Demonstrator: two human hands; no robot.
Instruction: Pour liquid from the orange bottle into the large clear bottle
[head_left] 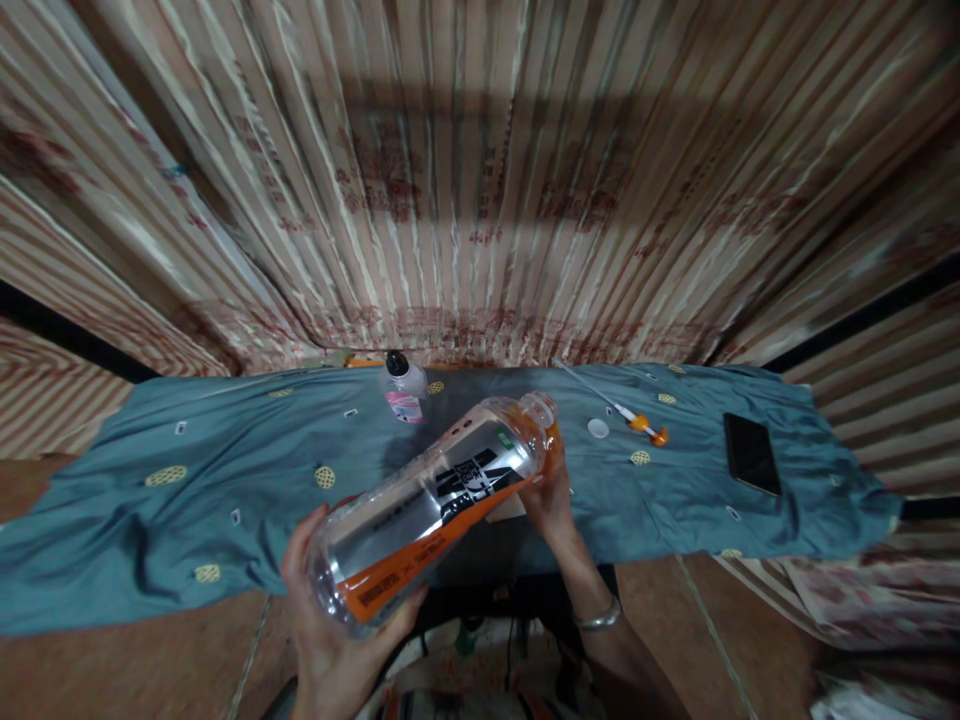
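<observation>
While it lies tilted across the head view, neck raised toward the table, the clear plastic drink bottle (431,500) looks nearly empty, so I judge it light, thin-walled and easy to dent, with a slick, glossy orange-and-black label. The stiffer base and neck seem the best places to hold it. The left hand (336,632) cups the base, fingers curled round it; the right hand (551,495) closes about the neck from below. Beyond, on the rumpled teal cloth (225,500), lie a small white cap (598,428), a black-capped small bottle (405,392), a syringe-like tool (637,420) with orange fittings, and a dark phone (751,453).
</observation>
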